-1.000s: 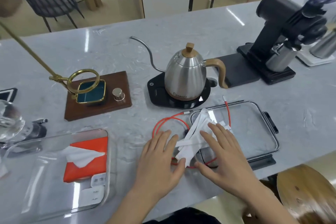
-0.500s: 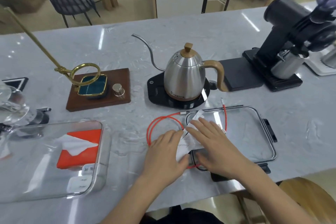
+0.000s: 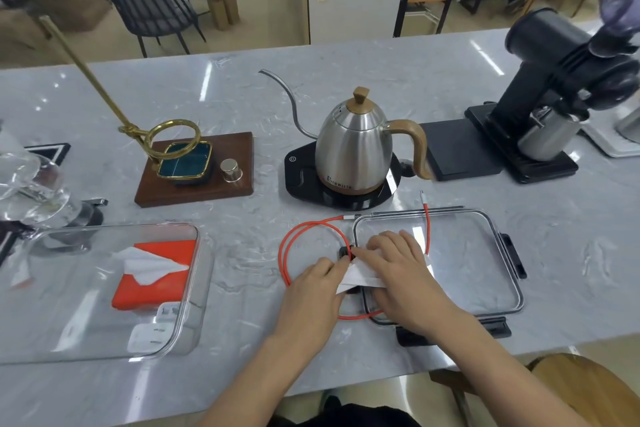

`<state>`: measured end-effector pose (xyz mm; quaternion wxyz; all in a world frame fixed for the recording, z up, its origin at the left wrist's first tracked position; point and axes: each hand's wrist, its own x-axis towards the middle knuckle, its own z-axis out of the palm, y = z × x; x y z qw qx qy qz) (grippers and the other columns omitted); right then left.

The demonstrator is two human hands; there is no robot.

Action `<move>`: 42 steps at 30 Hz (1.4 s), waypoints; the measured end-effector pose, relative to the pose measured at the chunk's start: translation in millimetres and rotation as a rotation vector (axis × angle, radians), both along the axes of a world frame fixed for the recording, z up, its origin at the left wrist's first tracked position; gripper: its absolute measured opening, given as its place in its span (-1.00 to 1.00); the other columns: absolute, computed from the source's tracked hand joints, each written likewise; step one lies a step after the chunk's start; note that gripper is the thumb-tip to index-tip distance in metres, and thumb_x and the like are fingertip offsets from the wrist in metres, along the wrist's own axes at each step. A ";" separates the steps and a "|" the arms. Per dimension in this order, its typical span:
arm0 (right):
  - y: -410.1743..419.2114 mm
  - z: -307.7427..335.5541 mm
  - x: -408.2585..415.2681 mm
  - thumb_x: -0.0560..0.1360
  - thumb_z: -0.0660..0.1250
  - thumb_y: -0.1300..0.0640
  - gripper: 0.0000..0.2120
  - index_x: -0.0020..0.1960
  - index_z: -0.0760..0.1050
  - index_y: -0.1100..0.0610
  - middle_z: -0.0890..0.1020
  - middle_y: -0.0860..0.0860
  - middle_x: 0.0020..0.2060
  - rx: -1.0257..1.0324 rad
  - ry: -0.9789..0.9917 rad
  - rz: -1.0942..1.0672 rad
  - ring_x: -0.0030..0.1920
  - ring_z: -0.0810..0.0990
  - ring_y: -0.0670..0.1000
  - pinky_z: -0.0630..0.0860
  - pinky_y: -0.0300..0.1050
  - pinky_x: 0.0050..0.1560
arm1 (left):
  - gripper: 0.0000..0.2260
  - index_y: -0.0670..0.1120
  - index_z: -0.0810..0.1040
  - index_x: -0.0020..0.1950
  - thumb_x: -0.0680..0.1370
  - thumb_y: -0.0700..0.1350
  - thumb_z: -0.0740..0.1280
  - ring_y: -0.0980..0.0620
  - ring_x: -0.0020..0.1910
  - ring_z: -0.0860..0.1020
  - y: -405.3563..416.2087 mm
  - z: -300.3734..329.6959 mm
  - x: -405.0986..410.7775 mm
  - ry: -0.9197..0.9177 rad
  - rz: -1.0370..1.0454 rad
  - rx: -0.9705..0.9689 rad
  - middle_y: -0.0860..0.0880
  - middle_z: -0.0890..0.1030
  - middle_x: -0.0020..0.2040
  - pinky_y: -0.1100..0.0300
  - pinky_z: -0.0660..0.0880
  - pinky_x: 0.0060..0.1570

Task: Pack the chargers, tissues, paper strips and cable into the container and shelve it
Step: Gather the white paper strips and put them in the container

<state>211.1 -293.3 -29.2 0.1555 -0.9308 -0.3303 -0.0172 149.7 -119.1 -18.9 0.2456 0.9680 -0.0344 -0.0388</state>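
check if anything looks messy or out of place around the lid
The red cable sprawls in loose loops beside and under the clear lid, with one end trailing across the lid's top edge. White paper strips lie bunched on the lid's left edge under both hands, left hand and right hand. Nothing looks spilled or damaged.

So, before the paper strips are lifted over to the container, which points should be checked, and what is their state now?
1. Clear container open on top: ok.
2. Orange tissue pack and white chargers already inside: ok.
3. Paper strips gathered between left hand and right hand: ok.
4. Grip closed firmly on the strips: cannot tell.
5. Red cable free of the strips: not ok, it loops under the hands and over the lid.
6. Path to the container free of things: ok.
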 end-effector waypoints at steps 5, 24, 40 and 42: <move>5.3 1.6 2.5 0.30 0.33 0.21 -0.69 0.03 0.56 0.08 0.55 0.01 -0.05 0.084 -0.065 0.005 0.05 0.51 0.13 0.26 0.06 0.34 | -0.58 -0.05 0.49 0.37 0.51 -0.20 0.34 -0.08 -0.05 0.55 -3.1 -1.5 -5.6 -0.102 -0.003 -0.008 -0.03 0.52 0.03 0.02 0.54 -0.19; 26.6 36.4 -6.1 0.05 0.41 0.07 -0.79 -0.40 0.40 0.06 0.44 0.00 -0.64 -0.086 -0.076 0.062 -0.67 0.39 0.06 0.15 -0.19 -0.60 | -0.70 0.00 0.50 0.18 0.48 -0.19 0.43 0.08 -0.03 0.52 15.2 30.2 -24.8 -0.319 -0.054 -0.260 0.07 0.50 0.07 0.29 0.45 -0.06; 24.0 50.1 -15.6 0.33 0.23 -0.07 -0.77 -0.41 0.41 0.05 0.47 -0.03 -0.60 0.157 0.039 -0.002 -0.60 0.45 0.06 0.23 -0.21 -0.58 | -0.56 -0.02 0.53 0.26 0.40 -0.10 0.48 0.03 0.17 0.56 16.7 48.3 -44.1 -0.298 0.132 -0.779 0.06 0.59 0.18 0.27 0.45 0.15; 24.4 56.8 -19.8 0.43 0.36 0.05 -0.70 -0.44 0.38 0.03 0.51 -0.09 -0.58 0.404 0.198 -0.078 -0.55 0.44 -0.09 0.33 -0.18 -0.54 | -0.64 -0.09 0.55 0.23 0.45 -0.04 0.40 -0.05 0.18 0.58 19.4 46.5 -43.9 -0.218 0.265 -1.195 -0.09 0.62 0.20 0.12 0.50 0.15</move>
